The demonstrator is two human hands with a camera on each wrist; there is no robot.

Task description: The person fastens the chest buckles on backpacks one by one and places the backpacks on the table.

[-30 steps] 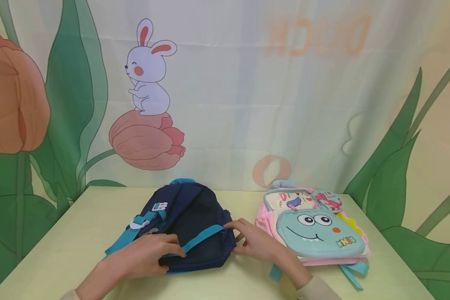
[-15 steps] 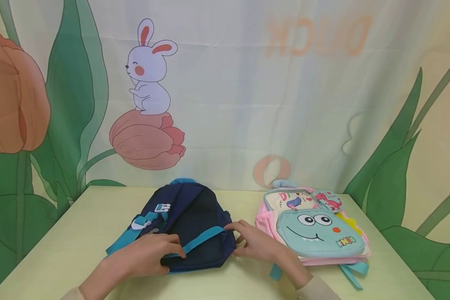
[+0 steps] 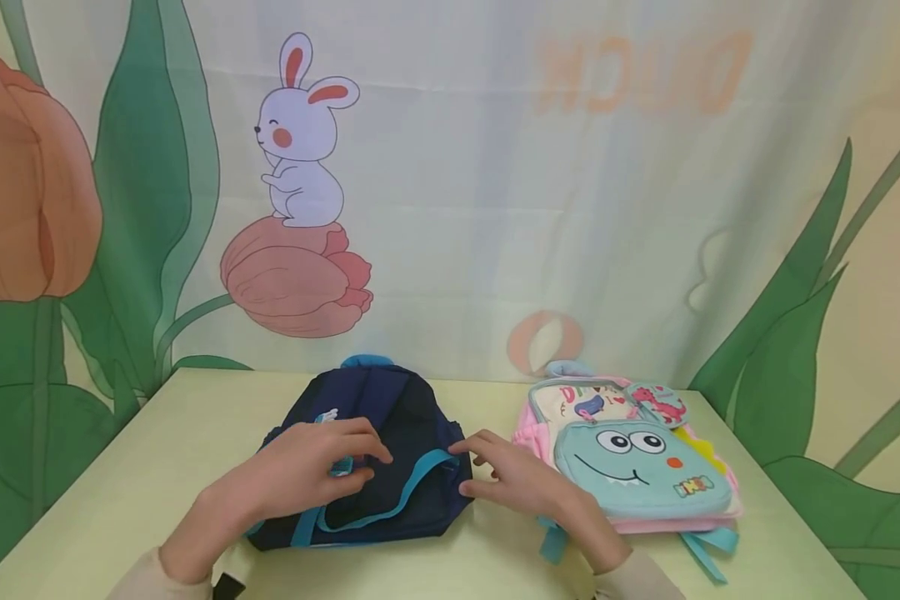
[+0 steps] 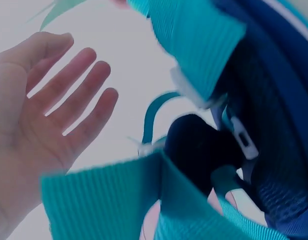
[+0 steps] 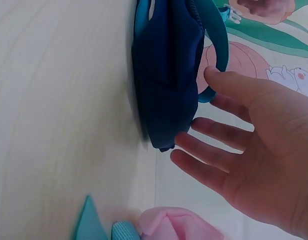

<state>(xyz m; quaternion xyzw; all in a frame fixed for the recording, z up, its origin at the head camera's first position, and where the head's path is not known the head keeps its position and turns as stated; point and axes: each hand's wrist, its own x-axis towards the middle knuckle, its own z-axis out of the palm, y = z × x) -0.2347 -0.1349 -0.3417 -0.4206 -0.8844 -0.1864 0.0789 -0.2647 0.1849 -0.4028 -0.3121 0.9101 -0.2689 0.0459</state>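
A navy backpack (image 3: 397, 396) lies on the table with its straps facing up. Over its left half hovers my left hand (image 3: 296, 471), fingers loosely bent and nothing in them; this hand (image 4: 49, 110) appears spread in the left wrist view, beside wide teal webbing (image 4: 194, 40) and a white buckle (image 4: 244, 140). A thin teal strap (image 3: 418, 473) curves slack across the lower back panel. At the bag's right side is my right hand (image 3: 521, 477), fingertips close to the strap's end. In the right wrist view, its fingers (image 5: 209, 150) extend loosely next to the bag's side.
Right of the navy bag stands a pink and mint backpack (image 3: 637, 487) with a cartoon face, its teal straps hanging onto the pale table (image 3: 112, 508). A printed curtain (image 3: 450, 208) rises behind the table's back edge.
My left hand has let go of the thin teal strap and risen up and right; the strap, straight before, now sags in a curve. My right hand has barely moved.
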